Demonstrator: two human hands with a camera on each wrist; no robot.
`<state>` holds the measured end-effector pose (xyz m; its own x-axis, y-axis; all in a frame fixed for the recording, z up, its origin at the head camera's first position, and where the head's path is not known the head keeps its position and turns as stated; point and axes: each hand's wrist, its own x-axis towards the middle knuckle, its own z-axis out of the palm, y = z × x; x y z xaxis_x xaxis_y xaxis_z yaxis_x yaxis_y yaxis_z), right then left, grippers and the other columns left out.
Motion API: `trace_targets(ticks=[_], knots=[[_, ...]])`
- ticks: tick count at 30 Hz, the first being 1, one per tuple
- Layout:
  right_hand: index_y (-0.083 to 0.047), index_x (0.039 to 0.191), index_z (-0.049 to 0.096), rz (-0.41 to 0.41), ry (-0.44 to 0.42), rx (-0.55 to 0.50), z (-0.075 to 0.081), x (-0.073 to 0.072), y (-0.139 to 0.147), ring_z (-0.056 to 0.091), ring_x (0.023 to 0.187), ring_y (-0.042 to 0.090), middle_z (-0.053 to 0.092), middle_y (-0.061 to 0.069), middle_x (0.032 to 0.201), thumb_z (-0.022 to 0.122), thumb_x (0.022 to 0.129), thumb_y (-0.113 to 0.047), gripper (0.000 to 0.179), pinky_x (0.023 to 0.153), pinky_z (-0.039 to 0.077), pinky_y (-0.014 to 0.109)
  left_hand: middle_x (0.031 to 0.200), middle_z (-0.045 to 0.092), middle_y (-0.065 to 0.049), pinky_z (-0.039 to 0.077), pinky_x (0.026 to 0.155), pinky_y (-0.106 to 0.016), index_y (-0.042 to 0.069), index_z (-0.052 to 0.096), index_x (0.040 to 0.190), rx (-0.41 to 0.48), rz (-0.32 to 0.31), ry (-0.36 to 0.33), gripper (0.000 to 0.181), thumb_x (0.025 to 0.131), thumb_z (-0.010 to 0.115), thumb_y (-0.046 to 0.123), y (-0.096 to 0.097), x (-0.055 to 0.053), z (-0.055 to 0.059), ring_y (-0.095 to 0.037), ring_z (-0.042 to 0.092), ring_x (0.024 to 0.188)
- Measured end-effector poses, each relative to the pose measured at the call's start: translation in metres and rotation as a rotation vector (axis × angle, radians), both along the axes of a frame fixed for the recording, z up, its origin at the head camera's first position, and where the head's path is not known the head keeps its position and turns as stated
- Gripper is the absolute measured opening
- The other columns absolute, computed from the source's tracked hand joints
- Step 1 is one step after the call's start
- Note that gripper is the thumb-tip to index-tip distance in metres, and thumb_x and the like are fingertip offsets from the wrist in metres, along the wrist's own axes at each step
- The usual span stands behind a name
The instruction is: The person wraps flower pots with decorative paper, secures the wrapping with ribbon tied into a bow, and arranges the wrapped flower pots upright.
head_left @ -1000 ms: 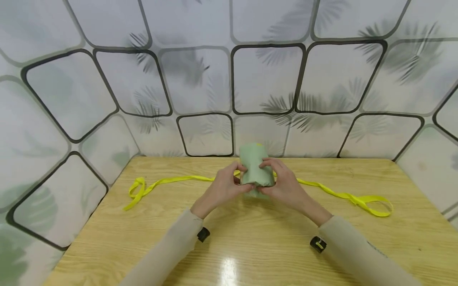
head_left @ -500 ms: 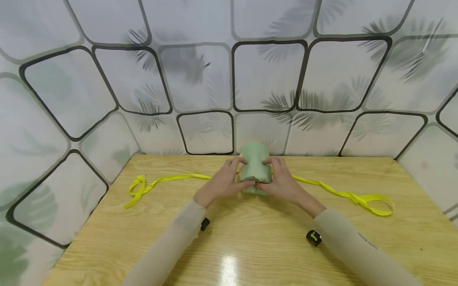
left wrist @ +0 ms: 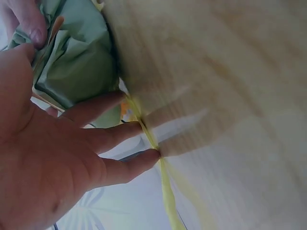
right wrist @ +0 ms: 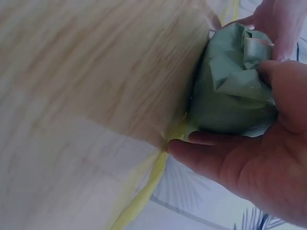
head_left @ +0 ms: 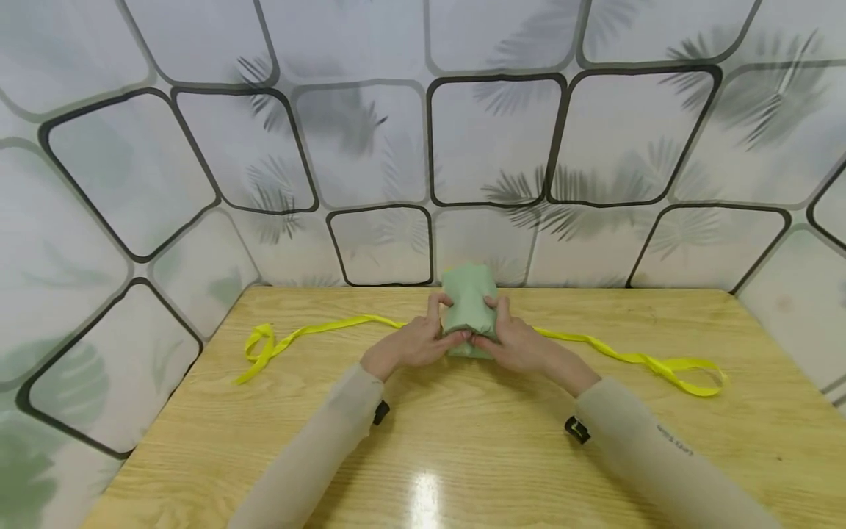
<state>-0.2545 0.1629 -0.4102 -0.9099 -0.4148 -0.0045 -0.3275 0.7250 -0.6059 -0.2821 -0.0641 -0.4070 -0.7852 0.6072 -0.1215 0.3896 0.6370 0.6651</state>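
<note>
A parcel wrapped in green paper (head_left: 470, 294) lies at the back middle of the table. My left hand (head_left: 415, 342) grips its left side and my right hand (head_left: 518, 342) grips its right side. Both thumbs press the crumpled near end, their tips close together. Under the parcel runs a yellow ribbon (head_left: 581, 339), its two ends trailing left and right. In the left wrist view, fingertips of that hand touch the ribbon (left wrist: 167, 191) on the tabletop. The right wrist view shows folded paper on the parcel's end (right wrist: 230, 105), with fingertips beside the ribbon (right wrist: 144, 194). The parcel's underside is hidden.
The wooden table (head_left: 317, 441) meets a patterned wall covering (head_left: 377, 154) just behind the parcel, and the covering continues along both sides. Looped ribbon ends lie at the table's left and right. Small black devices (head_left: 577, 430) sit at both wrists.
My hands have settled slightly around the parcel, which stays in nearly the same place. The ribbon's left part has shifted a little to the right.
</note>
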Motion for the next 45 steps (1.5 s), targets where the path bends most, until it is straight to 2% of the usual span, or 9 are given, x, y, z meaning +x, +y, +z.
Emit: trace_targets(ticks=[3,6,13,18,24,31,40,43,45], knots=[[0.005,0.141,0.015,0.005,-0.012,0.022,0.003,0.003,-0.002,0.046,0.136,0.057,0.021,0.039,0.161,0.052,0.108,-0.033,0.063,0.109,0.043,0.064,0.069,0.049,0.000,0.040,0.058,-0.025,0.016,0.012,0.143,-0.003,-0.009,0.022,0.057,0.108,0.047,0.044,0.001,0.002,0.000,-0.012,0.043,0.054],[0.006,0.139,0.017,0.008,0.006,0.040,0.005,0.006,-0.003,0.049,0.132,0.057,0.023,0.040,0.160,0.051,0.108,-0.033,0.060,0.105,0.047,0.063,0.069,0.049,0.000,0.041,0.057,-0.025,0.014,0.012,0.143,0.011,-0.020,0.039,0.056,0.109,0.047,0.042,0.002,0.004,-0.001,-0.012,0.042,0.053],[0.006,0.132,0.020,0.036,0.078,0.079,0.003,0.020,-0.002,0.059,0.125,0.052,0.028,0.043,0.156,0.053,0.108,-0.026,0.052,0.099,0.053,0.056,0.068,0.048,0.000,0.041,0.055,-0.023,0.014,0.011,0.142,0.010,-0.033,0.031,0.056,0.109,0.046,0.041,0.001,0.014,-0.003,-0.011,0.042,0.051],[0.006,0.133,0.021,0.035,0.097,0.068,0.002,0.029,-0.002,0.060,0.123,0.051,0.030,0.044,0.155,0.054,0.108,-0.025,0.052,0.096,0.055,0.055,0.069,0.050,0.000,0.043,0.057,-0.023,0.012,0.012,0.142,0.021,-0.040,0.042,0.055,0.109,0.046,0.040,0.000,0.024,-0.004,-0.011,0.046,0.052],[0.005,0.132,0.023,0.049,0.103,0.045,0.002,0.039,-0.003,0.053,0.130,0.055,0.030,0.044,0.155,0.054,0.107,-0.026,0.050,0.102,0.051,0.060,0.072,0.054,-0.003,0.046,0.057,-0.024,0.012,0.013,0.143,0.022,-0.028,0.041,0.056,0.109,0.045,0.043,-0.002,0.039,-0.005,-0.012,0.049,0.054],[0.003,0.129,0.028,0.052,0.098,0.044,0.004,0.056,-0.004,0.052,0.132,0.053,0.031,0.043,0.155,0.054,0.107,-0.028,0.046,0.102,0.050,0.060,0.072,0.055,-0.003,0.047,0.055,-0.023,0.010,0.014,0.143,0.021,-0.042,0.053,0.057,0.109,0.045,0.043,-0.004,0.056,-0.004,-0.011,0.050,0.052],[0.002,0.127,0.031,0.077,0.150,0.055,0.007,0.071,-0.005,0.056,0.128,0.052,0.036,0.043,0.152,0.057,0.106,-0.027,0.044,0.097,0.054,0.057,0.074,0.058,-0.005,0.047,0.053,-0.024,0.011,0.015,0.143,0.040,-0.038,0.039,0.057,0.109,0.046,0.043,-0.008,0.070,-0.001,-0.011,0.051,0.051],[0.003,0.127,0.031,0.083,0.172,0.057,0.008,0.073,-0.006,0.055,0.129,0.052,0.038,0.043,0.151,0.057,0.106,-0.025,0.044,0.097,0.054,0.057,0.084,0.067,-0.011,0.054,0.060,-0.031,0.010,0.020,0.146,-0.031,-0.010,0.132,0.060,0.107,0.048,0.047,-0.008,0.074,0.003,-0.020,0.064,0.067],[0.003,0.127,0.031,0.079,0.175,0.055,0.009,0.073,-0.007,0.055,0.130,0.051,0.038,0.042,0.151,0.058,0.105,-0.026,0.045,0.098,0.054,0.057,0.106,0.069,-0.017,0.058,0.074,-0.044,0.011,0.026,0.147,-0.112,0.037,0.215,0.064,0.105,0.051,0.052,-0.009,0.078,0.007,-0.032,0.069,0.092]])
